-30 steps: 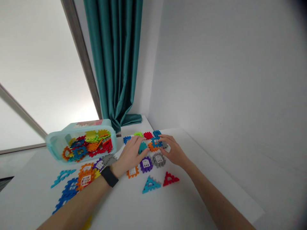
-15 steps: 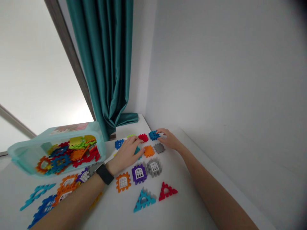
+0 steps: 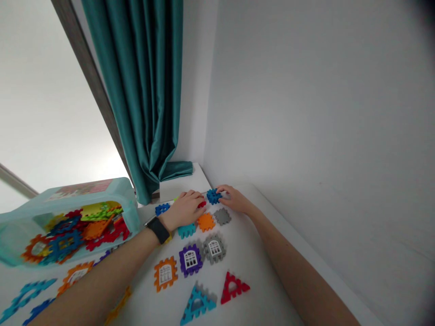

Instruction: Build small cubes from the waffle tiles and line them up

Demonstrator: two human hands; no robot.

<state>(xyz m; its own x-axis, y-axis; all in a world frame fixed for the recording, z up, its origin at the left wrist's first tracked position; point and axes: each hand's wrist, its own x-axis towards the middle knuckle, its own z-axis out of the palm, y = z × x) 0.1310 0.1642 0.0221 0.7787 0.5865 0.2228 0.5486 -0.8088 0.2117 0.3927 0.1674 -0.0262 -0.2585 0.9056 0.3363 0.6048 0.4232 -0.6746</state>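
Note:
My right hand (image 3: 234, 199) has its thumb and fingers around the right edge of a blue toothed building tile (image 3: 214, 196) at the back of the white table. Beside it, my left hand (image 3: 183, 209), with a dark watch on its wrist, lies over a red tile (image 3: 201, 203), fingers stretched out and covering most of it. A yellow-green tile (image 3: 176, 198) peeks out behind this hand, and another blue tile (image 3: 162, 208) lies to its left. In front lie a teal tile (image 3: 186, 231), an orange tile (image 3: 205, 222) and a grey tile (image 3: 223, 216).
Orange (image 3: 166, 274), purple (image 3: 190, 260) and grey (image 3: 214, 249) window tiles form a nearer row. Turquoise (image 3: 197, 305) and red (image 3: 234, 287) triangles lie closer. A translucent tub (image 3: 131, 213) of pieces lies on its side at left. A wall (image 3: 306, 136) borders the right; a green curtain (image 3: 146, 90) hangs behind.
My left hand has shifted right and back, now covering most of the red tile and uncovering more of the teal one. My right hand stays at the blue tile. The view has tilted slightly.

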